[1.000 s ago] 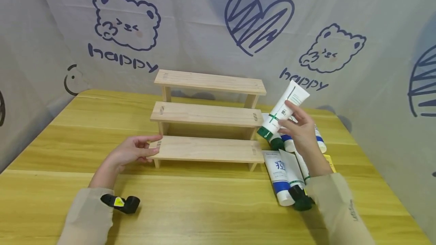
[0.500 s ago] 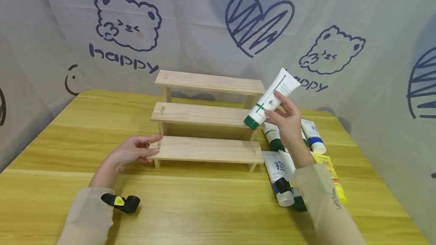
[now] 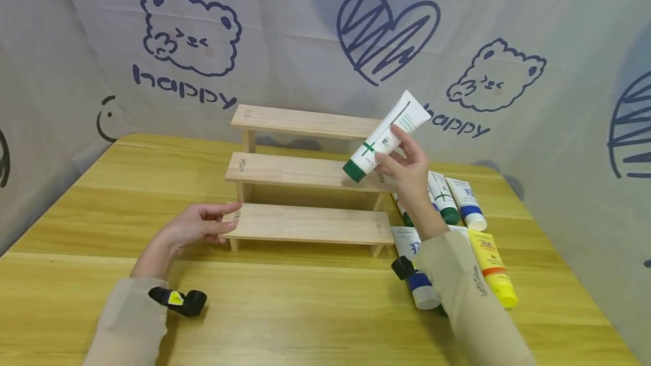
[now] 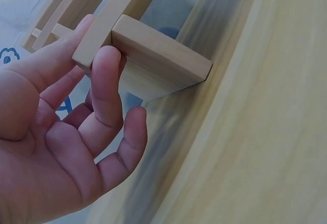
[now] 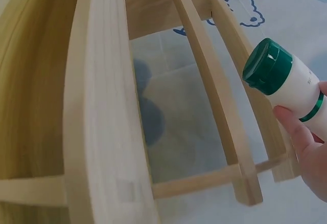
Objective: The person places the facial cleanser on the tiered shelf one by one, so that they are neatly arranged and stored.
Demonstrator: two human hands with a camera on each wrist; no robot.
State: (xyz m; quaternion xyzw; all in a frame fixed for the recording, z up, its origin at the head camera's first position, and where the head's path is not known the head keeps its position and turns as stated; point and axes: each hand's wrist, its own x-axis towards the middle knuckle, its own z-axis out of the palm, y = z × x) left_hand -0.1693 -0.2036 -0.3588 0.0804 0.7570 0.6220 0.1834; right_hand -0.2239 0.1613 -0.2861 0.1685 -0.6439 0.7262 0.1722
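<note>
My right hand (image 3: 411, 171) pinches a white squeeze tube with a green cap (image 3: 387, 135), holding it tilted, cap down and to the left. The tube is in the air by the right end of a three-step wooden display rack (image 3: 307, 223), in front of the middle and top steps. The right wrist view has the green cap (image 5: 270, 66) near the rack, the rest of the tube cut off by the edge. At the rack's lowest step, my left hand (image 3: 195, 225) grips the left end. Close up in the left wrist view, thumb and fingers pinch the board end (image 4: 102, 35).
Right of the rack lie several tubes, among them a yellow tube (image 3: 492, 267), a white tube with a blue band (image 3: 467, 202) and a green-capped tube (image 3: 443, 199); my right forearm hides some. A printed cloth (image 3: 285, 33) hangs behind the wooden table (image 3: 285, 309).
My right hand has carried the white tube leftward and slightly up, from above the other tubes to the rack's right end. The left hand stays on the lowest step.
</note>
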